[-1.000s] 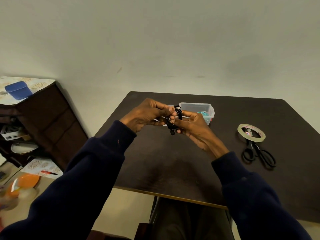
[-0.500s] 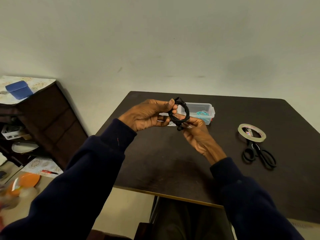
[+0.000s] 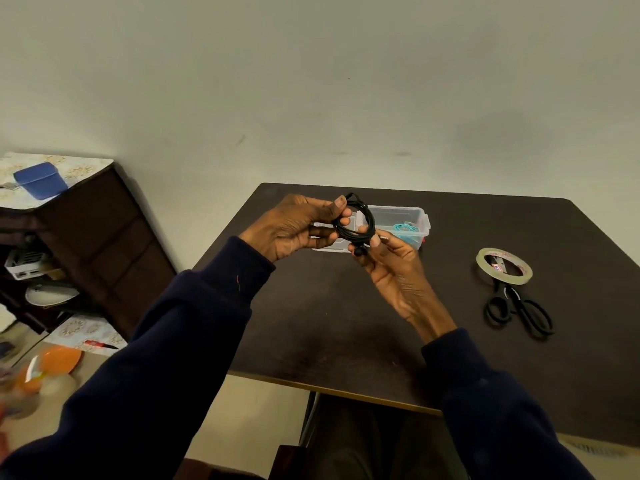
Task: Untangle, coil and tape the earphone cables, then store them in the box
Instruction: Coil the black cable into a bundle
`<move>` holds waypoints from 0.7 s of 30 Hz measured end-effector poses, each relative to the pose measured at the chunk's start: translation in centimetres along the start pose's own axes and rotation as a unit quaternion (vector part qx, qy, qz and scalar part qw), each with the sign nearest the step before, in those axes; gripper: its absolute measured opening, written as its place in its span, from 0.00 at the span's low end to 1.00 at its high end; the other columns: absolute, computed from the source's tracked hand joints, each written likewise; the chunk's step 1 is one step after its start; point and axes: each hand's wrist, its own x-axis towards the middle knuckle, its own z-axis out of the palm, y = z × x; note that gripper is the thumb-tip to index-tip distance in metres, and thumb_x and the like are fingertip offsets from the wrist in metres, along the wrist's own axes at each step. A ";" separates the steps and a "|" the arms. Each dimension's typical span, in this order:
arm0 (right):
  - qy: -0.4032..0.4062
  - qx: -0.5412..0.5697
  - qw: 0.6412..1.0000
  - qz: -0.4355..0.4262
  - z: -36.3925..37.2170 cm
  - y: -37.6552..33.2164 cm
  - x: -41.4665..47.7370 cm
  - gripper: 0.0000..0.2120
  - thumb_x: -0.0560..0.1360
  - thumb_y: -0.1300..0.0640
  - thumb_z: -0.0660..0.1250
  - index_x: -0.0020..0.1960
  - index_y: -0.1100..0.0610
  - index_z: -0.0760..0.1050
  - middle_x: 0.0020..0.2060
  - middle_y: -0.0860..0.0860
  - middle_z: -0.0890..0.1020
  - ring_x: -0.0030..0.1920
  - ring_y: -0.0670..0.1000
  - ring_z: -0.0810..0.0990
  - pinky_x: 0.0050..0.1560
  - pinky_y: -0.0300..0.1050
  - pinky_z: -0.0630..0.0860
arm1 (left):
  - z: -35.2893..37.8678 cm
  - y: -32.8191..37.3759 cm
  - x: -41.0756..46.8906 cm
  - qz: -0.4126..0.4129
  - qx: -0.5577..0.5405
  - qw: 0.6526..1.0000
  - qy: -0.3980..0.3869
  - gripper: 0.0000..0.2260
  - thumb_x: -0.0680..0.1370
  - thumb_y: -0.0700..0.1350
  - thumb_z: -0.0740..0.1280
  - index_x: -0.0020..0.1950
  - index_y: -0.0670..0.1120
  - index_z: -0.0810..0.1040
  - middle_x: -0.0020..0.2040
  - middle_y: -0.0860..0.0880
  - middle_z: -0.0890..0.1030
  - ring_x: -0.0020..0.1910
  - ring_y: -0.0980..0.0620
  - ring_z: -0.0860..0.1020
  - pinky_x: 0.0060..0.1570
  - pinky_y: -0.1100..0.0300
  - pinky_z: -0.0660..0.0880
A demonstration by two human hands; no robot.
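Note:
A black earphone cable point(image 3: 367, 216) wound into a small coil is held up above the dark table point(image 3: 346, 306). My left hand point(image 3: 294, 226) pinches the coil's left side between thumb and fingers. My right hand point(image 3: 394, 265) pinches its lower edge, where a black earbud hangs. Behind the coil stands a clear plastic box point(image 3: 408, 216) with a teal cable point(image 3: 403, 227) inside. A roll of clear tape point(image 3: 504, 265) lies to the right, resting on the blades of black scissors point(image 3: 516, 306).
A dark wooden cabinet point(image 3: 104, 237) stands left of the table, with a blue case point(image 3: 40, 180) on top. Orange dishes point(image 3: 52, 362) lie on the floor at the lower left. A plain wall rises behind the table.
Both hands raised the coil and turned it, so its loop now faces me in front of the box. My right hand slid down to the coil's lower edge.

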 end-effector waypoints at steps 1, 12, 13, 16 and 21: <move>0.009 0.004 1.000 0.002 0.0 0.1 0.1 0.22 0.62 0.52 0.84 0.52 0.59 0.86 0.51 0.57 0.86 0.49 0.55 0.87 0.50 0.44 0.83 | 0.1 0.0 0.0 0.001 0.002 1.000 -0.003 0.10 0.78 0.47 0.71 0.48 0.40 0.84 0.41 0.47 0.85 0.37 0.53 0.82 0.37 0.63 0.81; 0.127 0.241 0.956 0.108 3.5 1.9 0.7 0.08 0.71 0.67 0.66 0.47 0.68 0.82 0.41 0.61 0.83 0.38 0.53 0.84 0.39 0.41 0.83 | 1.0 -0.5 0.7 0.038 -0.024 0.998 -0.042 0.08 0.80 0.46 0.69 0.47 0.43 0.84 0.42 0.49 0.84 0.42 0.55 0.80 0.48 0.63 0.78; 0.135 0.229 0.958 0.107 3.7 2.2 0.6 0.08 0.71 0.68 0.66 0.46 0.67 0.83 0.39 0.59 0.83 0.37 0.52 0.83 0.39 0.39 0.82 | 0.9 -0.5 0.8 0.047 -0.030 0.998 -0.039 0.08 0.80 0.46 0.68 0.48 0.43 0.84 0.43 0.49 0.84 0.43 0.55 0.80 0.49 0.63 0.78; 0.153 0.163 0.970 0.090 4.3 2.9 -0.1 0.08 0.73 0.68 0.67 0.42 0.64 0.85 0.38 0.57 0.84 0.37 0.50 0.84 0.39 0.37 0.82 | 0.5 -0.5 0.8 0.076 -0.021 0.997 0.007 0.09 0.80 0.47 0.69 0.50 0.43 0.84 0.44 0.49 0.85 0.42 0.56 0.80 0.45 0.64 0.78; 0.204 -0.182 0.959 -0.068 4.1 3.8 -1.2 0.06 0.76 0.65 0.72 0.52 0.63 0.83 0.37 0.58 0.86 0.35 0.53 0.85 0.37 0.43 0.83 | 0.4 -1.7 1.1 0.154 0.075 0.972 0.160 0.10 0.79 0.46 0.72 0.48 0.39 0.85 0.41 0.44 0.85 0.40 0.51 0.83 0.48 0.54 0.81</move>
